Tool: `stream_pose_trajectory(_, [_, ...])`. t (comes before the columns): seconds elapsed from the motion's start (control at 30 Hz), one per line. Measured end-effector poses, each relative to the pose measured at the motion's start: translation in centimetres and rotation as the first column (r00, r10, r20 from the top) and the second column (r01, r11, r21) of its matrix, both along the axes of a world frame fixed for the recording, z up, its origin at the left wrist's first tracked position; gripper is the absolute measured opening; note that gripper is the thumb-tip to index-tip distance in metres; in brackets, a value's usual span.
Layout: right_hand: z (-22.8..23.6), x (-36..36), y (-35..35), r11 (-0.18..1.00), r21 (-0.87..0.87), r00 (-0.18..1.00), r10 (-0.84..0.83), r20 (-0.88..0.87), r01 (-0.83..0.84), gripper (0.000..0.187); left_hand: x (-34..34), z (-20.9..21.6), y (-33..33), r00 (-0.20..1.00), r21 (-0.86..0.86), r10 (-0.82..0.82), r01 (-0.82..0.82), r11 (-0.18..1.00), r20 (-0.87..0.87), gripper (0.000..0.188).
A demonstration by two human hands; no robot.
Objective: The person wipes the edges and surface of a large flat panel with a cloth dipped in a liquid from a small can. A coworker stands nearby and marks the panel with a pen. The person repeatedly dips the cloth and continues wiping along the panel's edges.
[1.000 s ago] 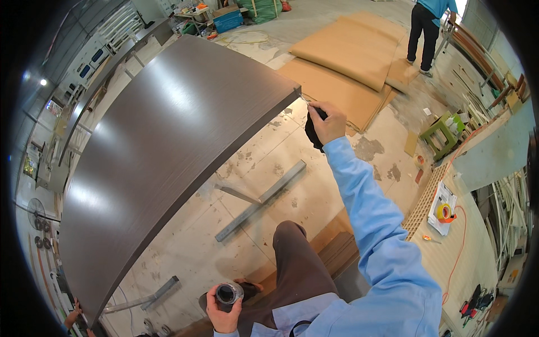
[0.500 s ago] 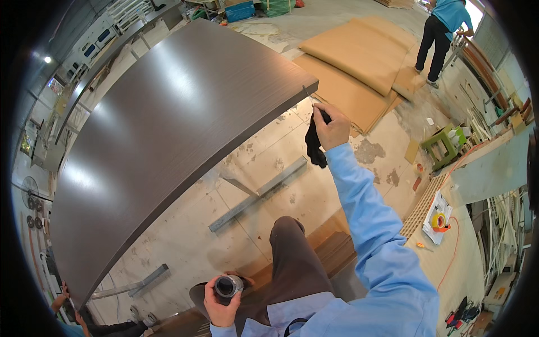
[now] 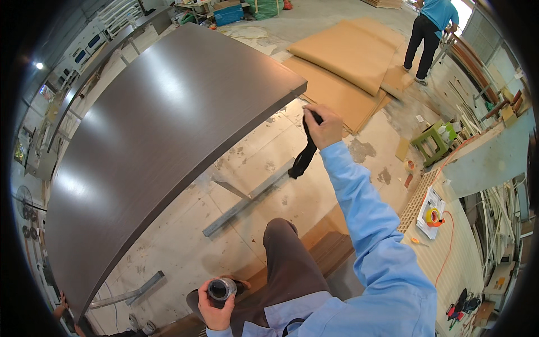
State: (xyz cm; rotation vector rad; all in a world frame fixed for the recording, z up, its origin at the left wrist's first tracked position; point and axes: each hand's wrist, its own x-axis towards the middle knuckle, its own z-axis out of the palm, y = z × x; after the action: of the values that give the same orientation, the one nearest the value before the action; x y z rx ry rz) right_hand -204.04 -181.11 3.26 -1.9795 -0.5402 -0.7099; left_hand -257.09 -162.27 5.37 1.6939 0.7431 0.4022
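1. Now, the right hand (image 3: 327, 126) is off the corner of the broad, dark-brown, wood-grained panel (image 3: 168, 112), where a thin, pointed tool met the edge half a second ago!
2. Its fingers are pinched narrow on a limp, black fabric piece (image 3: 305, 157), which trails longer and lower than before, below the panel's edge. Whether that grip also keeps the thin, pointed tool, one cannot tell.
3. Meanwhile, the left hand (image 3: 216, 312) holds steady, low before the body, curled around a round, see-through, open-topped container (image 3: 220, 289), dark inside, mouth up.
4. The panel stretches across the left side, higher than the straight, grey metal bar (image 3: 241, 205) on the pale tiled floor (image 3: 179, 247).
5. So contact at that corner looks broken off; the edge work seems to be between touches, both hands occupied.
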Motion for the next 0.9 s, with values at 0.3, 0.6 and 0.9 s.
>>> stream_pose_trajectory(0.3, [3.0,-2.6,1.4,1.0,0.024,1.0,0.013,0.003,-0.013,0.01,-0.2,1.1,-0.2,0.998,0.015,-0.034,0.034,0.999,-0.057,0.067])
stream_pose_trajectory(0.6, [2.0,-9.4,6.7,0.989,0.108,0.995,0.102,0.018,-0.103,0.007,-0.6,1.9,-0.7,0.999,-0.011,-0.053,0.053,0.999,-0.013,0.067])
stream_pose_trajectory(0.9, [2.4,-11.6,7.9,0.98,0.135,0.985,0.154,-0.076,-0.143,0.01,-2.0,2.6,-0.9,0.999,0.051,0.039,-0.04,0.998,0.016,0.061])
